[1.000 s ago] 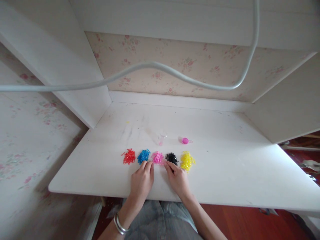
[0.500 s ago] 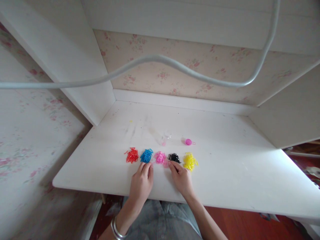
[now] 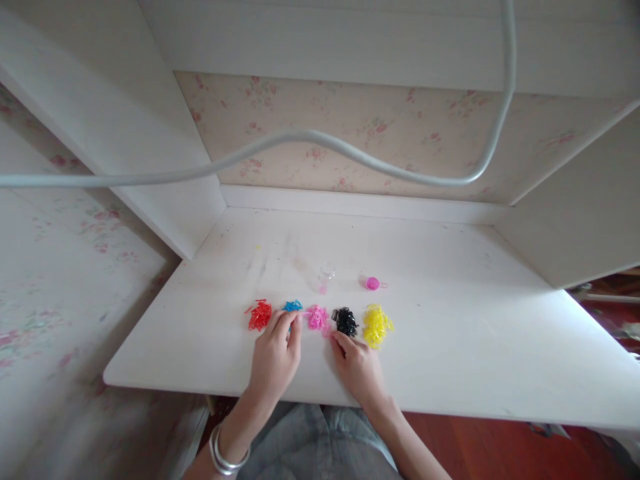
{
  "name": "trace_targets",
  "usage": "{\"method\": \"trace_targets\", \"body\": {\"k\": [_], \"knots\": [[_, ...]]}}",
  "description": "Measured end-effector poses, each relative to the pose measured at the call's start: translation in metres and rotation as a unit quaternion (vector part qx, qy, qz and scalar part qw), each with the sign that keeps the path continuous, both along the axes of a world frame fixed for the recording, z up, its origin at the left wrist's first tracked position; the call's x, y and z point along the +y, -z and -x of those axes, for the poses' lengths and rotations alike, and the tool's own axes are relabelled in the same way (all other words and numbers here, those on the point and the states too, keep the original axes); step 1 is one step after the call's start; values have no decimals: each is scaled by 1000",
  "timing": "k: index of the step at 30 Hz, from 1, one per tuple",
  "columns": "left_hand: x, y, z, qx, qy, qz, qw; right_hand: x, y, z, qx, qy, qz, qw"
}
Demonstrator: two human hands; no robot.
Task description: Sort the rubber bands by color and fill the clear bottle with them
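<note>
Five small heaps of rubber bands lie in a row on the white desk: red bands (image 3: 261, 315), blue bands (image 3: 293, 305), pink bands (image 3: 317, 317), black bands (image 3: 345, 321) and yellow bands (image 3: 376, 326). My left hand (image 3: 278, 340) partly covers the blue heap, its thumb and finger pinched on a thin pink band beside the pink heap. In front of the pink and black heaps, my right hand (image 3: 357, 363) pinches at a pale pink band (image 3: 326, 331); its fingertips hide part of it.
Behind the heaps stand a small clear container (image 3: 327, 272) with something pink at its near end, and a magenta lid (image 3: 373, 284) with a loop. A white cable or tube (image 3: 300, 137) crosses above the desk (image 3: 450, 347). Side panels border the desk.
My left hand has moved forward, over part of the blue heap and closer to the pink one. My right hand has drawn slightly back, uncovering more black bands. The view has shifted slightly.
</note>
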State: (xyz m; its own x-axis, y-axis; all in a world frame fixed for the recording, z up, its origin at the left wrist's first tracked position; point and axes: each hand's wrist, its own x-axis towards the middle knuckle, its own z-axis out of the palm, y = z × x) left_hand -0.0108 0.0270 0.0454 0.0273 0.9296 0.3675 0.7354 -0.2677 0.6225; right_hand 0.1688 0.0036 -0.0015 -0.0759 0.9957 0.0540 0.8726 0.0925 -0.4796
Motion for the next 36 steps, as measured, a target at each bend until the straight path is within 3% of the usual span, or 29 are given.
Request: {"method": "trace_targets", "body": {"k": [5,7,10,16,22,27,31,36], "knots": [[32,-52,-8,43,19,-42,998,-1,1,2,-23,14,3,1000],[44,-65,-15,84,18,-51,995,-1,2,2,-29,19,-1,999],[60,-73,-26,166,7,-54,985,-1,4,2,-38,21,-10,999],[76,-68,-39,284,-3,-18,959,-3,9,0,-38,13,-29,999],[77,-64,-42,307,4,-1,952,-5,17,-1,-53,1,-46,998],[77,-60,-38,266,-4,-29,963,-5,17,-3,-37,-19,-48,998],[66,-54,-25,178,-9,-71,981,-8,12,-6,38,-37,-37,998],[27,-25,-16,86,34,-34,995,-8,-6,-9,205,2,-12,979]]}}
